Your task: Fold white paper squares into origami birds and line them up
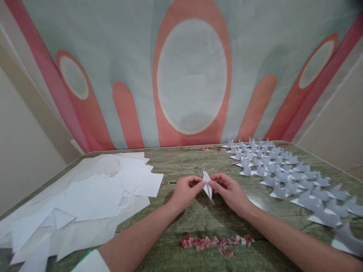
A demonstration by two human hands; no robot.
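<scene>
At the middle of the wood-patterned table (170,160), the left hand (184,192) and the right hand (231,194) pinch 1 folded paper (208,190).

Each hand grips a side of the narrow, pointed piece between thumb and fingers, 1 tip up and 1 down; the hands are close together with the paper between them, and whether its lower tip touches the table I cannot tell. Loose white sheets (96,194) lie overlapping to the left; folded paper figures (280,192) stand in rows to the right, and printed flowers (200,241) show nearer the person. The step in hand looks like folding or creasing; the next move seems to call for light, matched pressure from both thumbs, keeping the 2 sides even and the thin points unbent.
</scene>
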